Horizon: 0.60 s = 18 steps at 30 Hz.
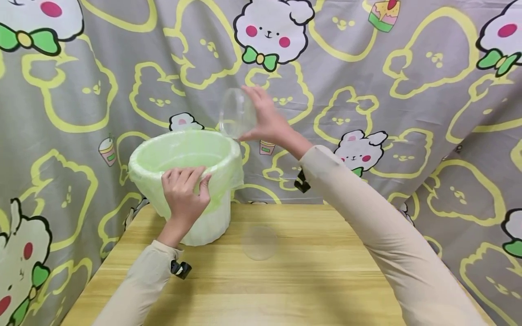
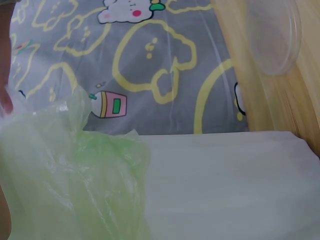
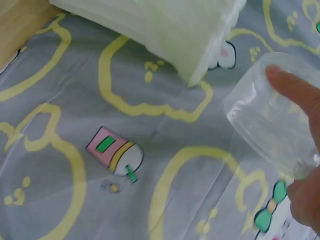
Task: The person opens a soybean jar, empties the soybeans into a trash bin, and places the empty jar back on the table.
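A white trash bin (image 1: 210,226) lined with a pale green plastic bag (image 1: 185,151) stands at the table's back left, tilted. My left hand (image 1: 185,192) grips its near rim, fingers hooked over the bag's folded edge. Right of the bin's rim, my right hand (image 1: 269,117) holds a clear round plastic container (image 1: 232,113) on its side, mouth toward the bin. The right wrist view shows thumb and fingers spread around this container (image 3: 265,115), which looks empty. A clear round lid (image 1: 260,243) lies flat on the table, right of the bin.
The wooden table (image 1: 302,271) extends toward me. Behind and beside it hangs a grey curtain (image 1: 359,59) with cartoon animals, close to the bin and right hand. Black camera mounts (image 1: 180,269) sit on both wrists.
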{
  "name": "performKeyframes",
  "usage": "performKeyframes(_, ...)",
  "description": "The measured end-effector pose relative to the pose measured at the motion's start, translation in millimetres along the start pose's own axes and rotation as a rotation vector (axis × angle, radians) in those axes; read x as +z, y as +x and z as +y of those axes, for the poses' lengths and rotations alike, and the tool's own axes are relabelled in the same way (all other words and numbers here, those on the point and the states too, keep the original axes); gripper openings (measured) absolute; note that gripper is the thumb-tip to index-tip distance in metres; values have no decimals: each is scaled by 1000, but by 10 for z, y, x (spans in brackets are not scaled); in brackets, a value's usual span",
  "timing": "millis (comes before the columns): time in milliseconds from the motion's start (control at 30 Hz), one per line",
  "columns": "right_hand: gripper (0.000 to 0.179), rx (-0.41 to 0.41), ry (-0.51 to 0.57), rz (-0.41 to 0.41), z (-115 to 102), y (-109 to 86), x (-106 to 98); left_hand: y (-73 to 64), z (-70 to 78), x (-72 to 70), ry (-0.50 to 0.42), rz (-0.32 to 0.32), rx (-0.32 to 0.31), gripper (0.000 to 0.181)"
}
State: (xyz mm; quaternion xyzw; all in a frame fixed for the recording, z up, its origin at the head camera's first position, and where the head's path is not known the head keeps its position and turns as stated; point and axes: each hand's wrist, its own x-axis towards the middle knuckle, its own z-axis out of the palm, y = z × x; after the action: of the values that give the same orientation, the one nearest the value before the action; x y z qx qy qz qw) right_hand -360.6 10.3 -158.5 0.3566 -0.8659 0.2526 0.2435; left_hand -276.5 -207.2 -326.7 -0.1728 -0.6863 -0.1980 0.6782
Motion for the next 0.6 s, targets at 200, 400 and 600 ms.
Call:
performKeyframes(200, 118, 259, 219, 107, 413, -292, -240, -1, -2, 4, -2, 2, -6, 16)
performKeyframes(400, 119, 480, 398, 94, 890, -815, -398, -4, -12, 14, -3, 10, -8, 16)
performKeyframes(600, 116, 587, 480, 59, 1297, -1447, -323, -1, -22, 19, -8, 14, -19, 17)
